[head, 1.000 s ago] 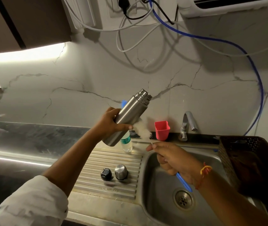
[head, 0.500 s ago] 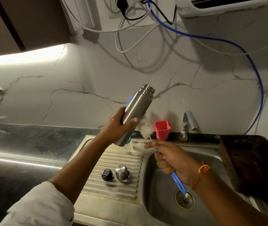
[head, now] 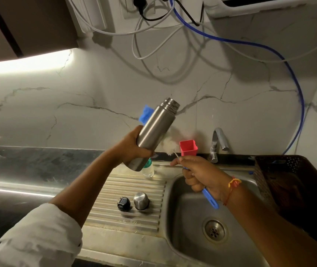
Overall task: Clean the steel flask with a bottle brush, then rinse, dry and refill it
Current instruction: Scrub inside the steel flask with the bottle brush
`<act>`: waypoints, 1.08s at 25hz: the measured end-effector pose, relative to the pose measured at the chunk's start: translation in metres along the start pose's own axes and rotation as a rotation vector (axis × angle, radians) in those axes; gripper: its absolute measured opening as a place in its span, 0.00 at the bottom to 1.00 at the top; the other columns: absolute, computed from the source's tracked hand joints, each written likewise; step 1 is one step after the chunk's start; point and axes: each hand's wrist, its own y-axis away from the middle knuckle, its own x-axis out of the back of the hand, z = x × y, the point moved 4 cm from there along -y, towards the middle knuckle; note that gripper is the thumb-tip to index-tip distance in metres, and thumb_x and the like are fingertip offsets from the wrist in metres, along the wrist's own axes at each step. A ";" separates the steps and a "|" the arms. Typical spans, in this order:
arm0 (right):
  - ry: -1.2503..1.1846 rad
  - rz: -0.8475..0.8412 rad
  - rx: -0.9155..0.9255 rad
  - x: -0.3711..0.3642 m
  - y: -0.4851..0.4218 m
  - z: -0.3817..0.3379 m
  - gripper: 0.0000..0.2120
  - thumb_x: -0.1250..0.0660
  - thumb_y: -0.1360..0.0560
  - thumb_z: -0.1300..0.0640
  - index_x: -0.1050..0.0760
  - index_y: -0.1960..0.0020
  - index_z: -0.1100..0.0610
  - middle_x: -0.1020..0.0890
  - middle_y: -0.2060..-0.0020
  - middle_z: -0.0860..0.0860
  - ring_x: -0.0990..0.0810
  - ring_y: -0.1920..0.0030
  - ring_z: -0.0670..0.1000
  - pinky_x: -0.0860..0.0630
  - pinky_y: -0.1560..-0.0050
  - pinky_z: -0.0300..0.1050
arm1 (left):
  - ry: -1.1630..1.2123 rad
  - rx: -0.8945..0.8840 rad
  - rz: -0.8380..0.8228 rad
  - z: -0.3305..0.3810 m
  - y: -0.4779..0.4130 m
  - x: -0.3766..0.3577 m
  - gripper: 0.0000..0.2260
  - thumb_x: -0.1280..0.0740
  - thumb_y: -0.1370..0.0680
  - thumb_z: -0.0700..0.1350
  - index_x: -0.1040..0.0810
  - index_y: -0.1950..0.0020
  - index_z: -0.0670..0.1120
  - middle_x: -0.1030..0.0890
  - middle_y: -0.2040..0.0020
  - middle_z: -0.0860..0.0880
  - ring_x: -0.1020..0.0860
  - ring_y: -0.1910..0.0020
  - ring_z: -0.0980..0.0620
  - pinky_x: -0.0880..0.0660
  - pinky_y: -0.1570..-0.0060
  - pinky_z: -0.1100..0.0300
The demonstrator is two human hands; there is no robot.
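My left hand (head: 132,149) grips the lower body of the steel flask (head: 155,130), which is lifted above the drainboard and tilted with its open threaded mouth up and to the right. My right hand (head: 200,176) holds the bottle brush by its blue handle (head: 209,199) over the sink. Its white bristle head (head: 168,146) is blurred and lies just right of the flask's body, outside the mouth. The flask's black stopper (head: 123,203) and steel cap (head: 141,200) stand on the drainboard.
The steel sink (head: 190,212) with its drain (head: 214,231) lies below my right hand; the tap (head: 218,143) is behind it. A red cup (head: 188,148), a small plastic bottle (head: 148,169), a blue sponge (head: 145,114) and a dark perforated basket (head: 288,182) stand around.
The flask has been raised a little and turned more upright. The brush head has stayed beside the flask while my right hand shifted slightly.
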 end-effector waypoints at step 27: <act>0.154 0.161 -0.009 -0.012 -0.009 0.016 0.14 0.44 0.15 0.52 0.23 0.40 0.58 0.35 0.73 0.48 0.41 0.76 0.46 0.43 0.77 0.39 | -0.524 0.045 0.077 -0.029 -0.043 0.008 0.37 0.20 0.30 0.53 0.37 0.27 0.53 0.22 0.40 0.49 0.23 0.49 0.50 0.21 0.49 0.51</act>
